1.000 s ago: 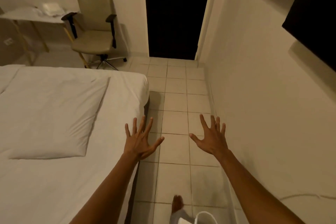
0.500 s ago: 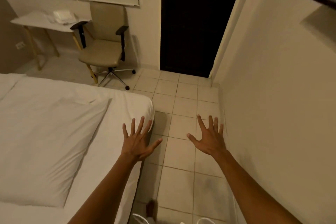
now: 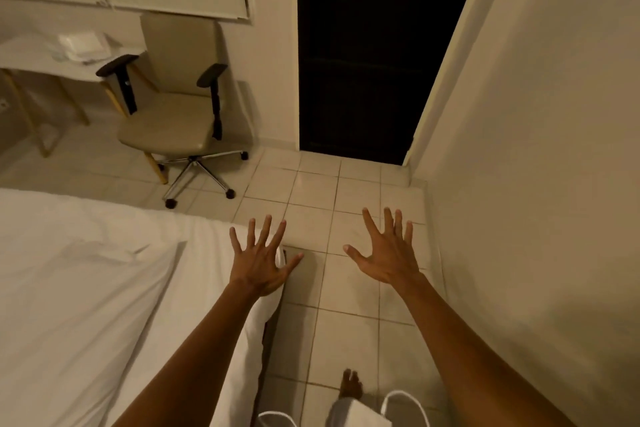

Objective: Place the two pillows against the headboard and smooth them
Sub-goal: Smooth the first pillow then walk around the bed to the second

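Note:
One white pillow (image 3: pixel 72 288) lies flat on the white bed (image 3: pixel 214 288) at the left. A second pillow and the headboard are out of view. My left hand (image 3: pixel 259 263) hovers over the bed's near right corner, fingers spread, holding nothing. My right hand (image 3: pixel 388 253) is out over the tiled floor (image 3: pixel 346 288) to the right of the bed, fingers spread and empty too.
A beige office chair (image 3: pixel 173 114) on castors stands beyond the bed, beside a white desk (image 3: pixel 41 59). A dark open doorway (image 3: pixel 363 45) lies ahead. A wall (image 3: pixel 536 184) runs close along the right. My bare foot (image 3: pixel 349 385) is on the tiles below.
The view has tilted up and moved forward along the bed's side. The pillow has slid lower left in view. Both hands stay spread and empty.

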